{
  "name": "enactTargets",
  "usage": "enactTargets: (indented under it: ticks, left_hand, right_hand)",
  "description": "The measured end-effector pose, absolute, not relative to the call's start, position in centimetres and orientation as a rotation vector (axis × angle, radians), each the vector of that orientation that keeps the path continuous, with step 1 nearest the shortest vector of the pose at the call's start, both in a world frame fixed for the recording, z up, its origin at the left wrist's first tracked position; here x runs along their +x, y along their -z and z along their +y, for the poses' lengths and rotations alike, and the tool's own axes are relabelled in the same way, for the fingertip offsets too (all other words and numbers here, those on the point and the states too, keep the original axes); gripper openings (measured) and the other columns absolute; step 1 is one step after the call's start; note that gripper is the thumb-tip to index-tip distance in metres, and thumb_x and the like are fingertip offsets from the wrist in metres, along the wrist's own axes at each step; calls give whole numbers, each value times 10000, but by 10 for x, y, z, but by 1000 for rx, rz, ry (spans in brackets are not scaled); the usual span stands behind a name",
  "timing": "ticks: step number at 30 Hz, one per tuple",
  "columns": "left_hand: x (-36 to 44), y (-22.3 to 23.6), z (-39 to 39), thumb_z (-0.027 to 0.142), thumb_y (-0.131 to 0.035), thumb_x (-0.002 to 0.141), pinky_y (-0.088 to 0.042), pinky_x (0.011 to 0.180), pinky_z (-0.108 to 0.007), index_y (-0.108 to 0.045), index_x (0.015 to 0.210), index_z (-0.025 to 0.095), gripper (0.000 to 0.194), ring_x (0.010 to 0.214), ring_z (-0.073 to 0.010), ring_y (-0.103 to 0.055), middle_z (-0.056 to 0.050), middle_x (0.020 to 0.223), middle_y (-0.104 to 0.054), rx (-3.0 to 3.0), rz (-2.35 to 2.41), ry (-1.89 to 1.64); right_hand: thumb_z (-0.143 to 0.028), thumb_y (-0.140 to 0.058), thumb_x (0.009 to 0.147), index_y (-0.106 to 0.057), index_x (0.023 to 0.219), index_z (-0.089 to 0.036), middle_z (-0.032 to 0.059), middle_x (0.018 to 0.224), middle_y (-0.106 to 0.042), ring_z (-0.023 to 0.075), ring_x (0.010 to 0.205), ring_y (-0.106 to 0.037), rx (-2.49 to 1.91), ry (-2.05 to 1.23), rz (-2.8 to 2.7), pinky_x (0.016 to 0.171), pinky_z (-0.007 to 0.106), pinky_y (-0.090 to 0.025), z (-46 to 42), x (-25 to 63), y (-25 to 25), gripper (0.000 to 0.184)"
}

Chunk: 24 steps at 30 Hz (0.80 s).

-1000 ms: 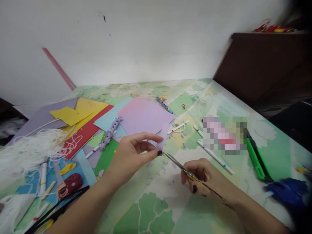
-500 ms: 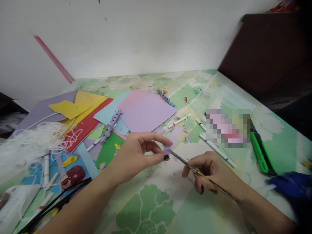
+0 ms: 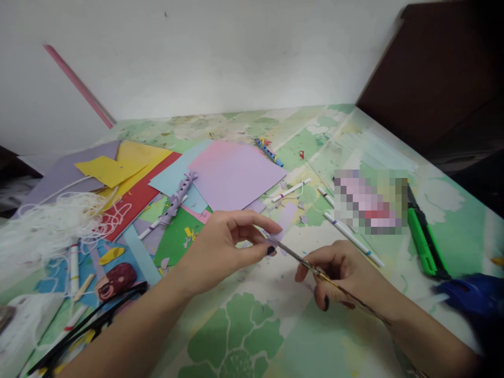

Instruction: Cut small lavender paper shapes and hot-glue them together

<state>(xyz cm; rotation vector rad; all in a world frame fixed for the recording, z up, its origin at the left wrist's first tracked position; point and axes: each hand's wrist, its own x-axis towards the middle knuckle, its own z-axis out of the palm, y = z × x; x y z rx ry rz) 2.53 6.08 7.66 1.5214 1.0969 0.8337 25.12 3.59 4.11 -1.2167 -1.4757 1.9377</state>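
Between its thumb and fingers my left hand (image 3: 226, 247) pinches a small strip of light purple paper (image 3: 286, 218), whose far end sticks out past the fingertips. My right hand (image 3: 338, 273) is closed on a pair of scissors (image 3: 315, 269). Their blades point left and reach the paper at my left fingertips; the blades look nearly closed. Just beyond the hands lies a large light purple sheet (image 3: 236, 178), with a purple paper roll with cut-out holes (image 3: 177, 199) on a white stick to its left. Small purple scraps (image 3: 303, 219) are scattered near the strip.
White string (image 3: 59, 226) lies heaped at the left, beside yellow (image 3: 114, 170) and red sheets (image 3: 144, 197). A white power strip (image 3: 31, 320) is at lower left. White marker pens (image 3: 354, 239), a green utility knife (image 3: 427, 241) and a blue object (image 3: 472, 294) lie at the right.
The scissors have moved onto the purple strip at my left fingertips, and their blades have come closer together. The camera view has tilted slightly downward.
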Motion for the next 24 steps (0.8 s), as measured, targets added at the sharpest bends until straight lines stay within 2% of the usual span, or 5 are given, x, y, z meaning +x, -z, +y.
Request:
enactTargets:
  ticks: [5, 14, 24]
  left_hand:
    - [27, -76, 61, 81, -680, 694, -539, 551, -215, -749, 834, 210, 203, 618, -130, -631, -35, 802, -725, 1531, 1100, -821]
    - [26, -81, 61, 82, -666, 703, -533, 607, -194, -734, 863, 176, 198, 649, -105, -622, -28, 827, -724, 1534, 1105, -763]
    - [26, -80, 62, 52, -666, 700, -527, 619, -158, -729, 858, 189, 218, 644, -76, -613, -2, 840, -724, 1518, 1081, -788]
  right_hand:
    - [-346, -792, 655, -713, 707, -149, -73, 405, -441, 22, 337, -276, -1238, -1928, -1468, 337, 195, -175, 35, 250, -42, 218]
    - [-366, -782, 679, -713, 724, -127, -73, 419, -438, 19, 353, -285, -1250, -1900, -1519, 340, 183, -181, 35, 251, -40, 252]
    - [-354, -777, 679, -709, 703, -136, -69, 407, -435, 20, 331, -258, -1263, -1848, -1580, 333, 200, -150, 35, 250, -40, 230]
